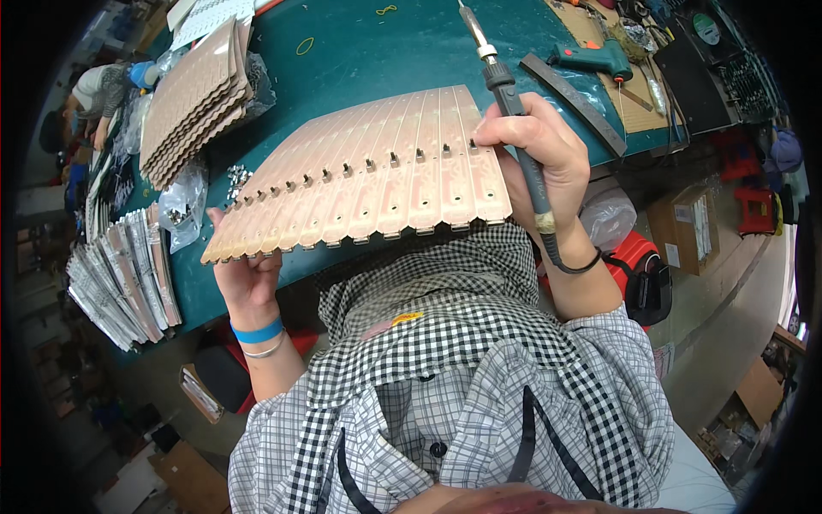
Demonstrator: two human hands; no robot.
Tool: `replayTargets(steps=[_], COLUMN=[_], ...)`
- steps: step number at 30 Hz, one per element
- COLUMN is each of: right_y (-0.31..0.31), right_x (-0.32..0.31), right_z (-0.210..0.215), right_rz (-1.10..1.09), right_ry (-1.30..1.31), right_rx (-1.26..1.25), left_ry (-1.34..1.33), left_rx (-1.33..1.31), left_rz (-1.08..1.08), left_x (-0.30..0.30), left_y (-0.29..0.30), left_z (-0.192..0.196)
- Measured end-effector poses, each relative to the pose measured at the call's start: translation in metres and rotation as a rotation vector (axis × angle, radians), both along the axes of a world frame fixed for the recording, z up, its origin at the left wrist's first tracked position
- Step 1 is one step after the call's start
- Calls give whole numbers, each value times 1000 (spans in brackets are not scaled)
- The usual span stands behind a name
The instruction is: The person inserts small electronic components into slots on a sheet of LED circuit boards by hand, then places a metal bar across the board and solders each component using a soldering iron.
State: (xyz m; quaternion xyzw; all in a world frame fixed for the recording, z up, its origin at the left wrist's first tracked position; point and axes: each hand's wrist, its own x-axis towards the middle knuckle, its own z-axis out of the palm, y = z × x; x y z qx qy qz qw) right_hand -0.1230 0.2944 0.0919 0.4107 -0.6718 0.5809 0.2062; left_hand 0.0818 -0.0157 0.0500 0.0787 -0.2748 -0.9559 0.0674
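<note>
Holding a copper-coloured panel [377,150] of joined narrow strips, tilted and raised in front of my checked apron [445,360], its scalloped edge nearest me. My left fingers [268,264] were clamped on the panel's left end, thumb at the edge, the others beneath. My right fingers [518,130] were closed around the handle of a soldering iron [505,96] at the panel's right end. One right fingertip sat just beside the last of the small black-topped parts [347,171] that ran in a row across the strips; contact there could not be told. The iron's tip pointed up and away from the panel, over the green surface [377,56].

Layout noted. Left: a stack of similar panels [193,103], wavy edges together; nearer me, a clear plastic bag [182,206] with small metal parts, and further loose parts [238,182] near the held panel; nearer again, a row of pale strips [124,278] side by side. Right: a dark flat bar [574,107], with a green glue gun [595,58] beyond it. Far side: two yellow bands [297,47]. Far left: another person [103,90], leaning.
</note>
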Motion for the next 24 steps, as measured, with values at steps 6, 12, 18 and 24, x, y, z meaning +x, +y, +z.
replayTargets(steps=[6,12,18,24], right_y=[22,28,37,33], right_x=[5,-2,-8,-9], right_z=[-17,-24,-32,-44], right_rz=[160,315,292,282], right_ry=[-579,-737,-760,-738], right_rx=[-193,-426,-453,-440], left_ry=[-236,-134,-93,-26], left_rx=[-417,-859,-1139,-1291], left_rz=[147,209,267,426], left_x=[-13,-9,-19,-29], left_y=[34,44,55,62], left_z=[23,13,14,2])
